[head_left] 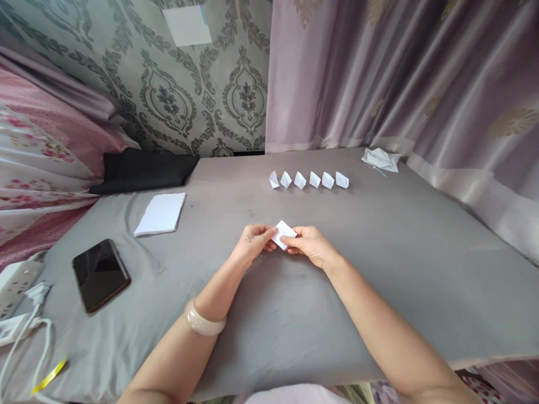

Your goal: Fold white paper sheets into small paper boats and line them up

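A small folded square of white paper point(283, 232) is held between my two hands above the middle of the cloth-covered table. My left hand point(255, 241) pinches its left corner, thumb on top and fingers beneath. On the right corner, my right hand point(310, 242) grips it in the same way, its thumb lying over the front face. The paper is turned so that one corner points away from me. Beyond my hands, several folded white paper pieces point(300, 180) stand in a row.
To the left lie a stack of white paper sheets point(160, 214), a dark phone point(101, 275) and a black folded cloth point(147, 170). A power strip point(17, 286) with white cables sits at the left edge. Crumpled white paper point(381, 159) rests at the far right.
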The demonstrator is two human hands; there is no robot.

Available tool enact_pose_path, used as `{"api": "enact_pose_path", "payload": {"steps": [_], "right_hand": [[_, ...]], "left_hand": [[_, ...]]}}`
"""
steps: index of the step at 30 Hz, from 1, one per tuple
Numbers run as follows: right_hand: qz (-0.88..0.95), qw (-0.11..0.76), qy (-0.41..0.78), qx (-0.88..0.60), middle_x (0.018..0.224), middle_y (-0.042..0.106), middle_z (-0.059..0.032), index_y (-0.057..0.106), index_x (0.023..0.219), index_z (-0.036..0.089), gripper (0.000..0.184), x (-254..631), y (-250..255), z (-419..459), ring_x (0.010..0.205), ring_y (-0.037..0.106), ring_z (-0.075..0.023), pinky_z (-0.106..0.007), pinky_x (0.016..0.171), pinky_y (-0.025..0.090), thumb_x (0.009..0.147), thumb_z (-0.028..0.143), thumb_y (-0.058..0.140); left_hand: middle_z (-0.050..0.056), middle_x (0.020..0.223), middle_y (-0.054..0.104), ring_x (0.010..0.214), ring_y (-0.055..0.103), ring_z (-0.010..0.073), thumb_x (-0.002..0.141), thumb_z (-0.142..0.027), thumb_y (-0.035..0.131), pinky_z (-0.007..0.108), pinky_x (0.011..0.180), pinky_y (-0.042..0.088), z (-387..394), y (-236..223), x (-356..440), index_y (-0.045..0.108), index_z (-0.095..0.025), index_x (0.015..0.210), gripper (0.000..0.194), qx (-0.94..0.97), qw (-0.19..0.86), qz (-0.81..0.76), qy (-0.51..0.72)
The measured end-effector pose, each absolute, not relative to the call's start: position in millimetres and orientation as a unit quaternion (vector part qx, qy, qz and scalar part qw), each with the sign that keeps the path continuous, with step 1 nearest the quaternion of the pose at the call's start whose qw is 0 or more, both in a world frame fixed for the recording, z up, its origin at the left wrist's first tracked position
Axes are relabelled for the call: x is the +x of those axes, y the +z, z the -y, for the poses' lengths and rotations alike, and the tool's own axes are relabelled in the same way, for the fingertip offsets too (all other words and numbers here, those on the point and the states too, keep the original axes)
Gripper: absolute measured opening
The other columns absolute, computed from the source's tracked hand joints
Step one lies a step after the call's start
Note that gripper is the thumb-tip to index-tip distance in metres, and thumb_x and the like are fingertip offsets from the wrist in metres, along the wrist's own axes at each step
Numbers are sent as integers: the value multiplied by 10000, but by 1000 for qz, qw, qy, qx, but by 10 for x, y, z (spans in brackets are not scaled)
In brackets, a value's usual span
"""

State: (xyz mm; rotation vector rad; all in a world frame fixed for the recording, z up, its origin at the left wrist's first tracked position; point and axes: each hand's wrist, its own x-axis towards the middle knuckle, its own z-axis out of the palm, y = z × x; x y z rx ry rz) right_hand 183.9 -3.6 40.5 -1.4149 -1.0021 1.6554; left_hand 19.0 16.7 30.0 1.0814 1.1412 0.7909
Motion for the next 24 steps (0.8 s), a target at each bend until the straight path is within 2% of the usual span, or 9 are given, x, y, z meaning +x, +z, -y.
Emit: {"api": "enact_pose_path", "payload": {"steps": [7,10,13,16,19,21,24], "right_hand": [[447,330,585,-591,643,689,-56,675,739,139,200,1796,273,14,572,645,-117,-174,458,475,836,305,624],[484,305,546,-612,632,688,-59,660,783,144,220,1777,232,10,553,644,-129,-194,454,459,865,327,569],[528,286,473,-645,583,668,-47,649,800,170,232,1769,245,5,535,629,-149,-225,476,432,867,367,545],[571,274,366,-682,686,683,-69,636,753,200,201,1766,273,-7,717,650,-201,-276,619,431,846,363,563],[593,255,291,-706,782,680,-91,633,769,215,145,1763,264,-11,889,628,-254,-318,724,401,826,342,592],[618,234,244,-710,834,676,-96,636,881,218,139,1761,240,-2,895,622,-255,-321,730,394,840,339,581],[690,223,146,-673,1020,641,-112,595,1073,201,224,1764,210,14,911,602,-239,-317,733,412,878,297,541]], "left_hand": [[15,543,595,418,476,89,741,-490,642,204,410,329,-147,300,198,554,-158,604,370,537,545,-573,294],[8,507,571,451,473,116,738,-545,622,226,459,318,-159,281,183,556,-176,583,406,597,432,-621,266],[18,535,572,525,498,151,790,-501,583,246,523,305,-183,255,179,562,-194,588,369,667,321,-624,252],[51,663,625,634,564,189,883,-387,477,256,573,315,-196,251,196,589,-204,690,288,721,265,-607,205],[82,759,651,718,599,216,917,-324,424,264,601,326,-185,268,218,592,-202,778,250,738,245,-606,170],[95,810,654,746,606,225,928,-333,413,268,603,331,-172,273,224,587,-198,837,238,745,227,-609,153],[97,894,643,790,603,222,937,-336,408,268,613,355,-163,247,219,561,-192,938,209,769,173,-604,121]]}}
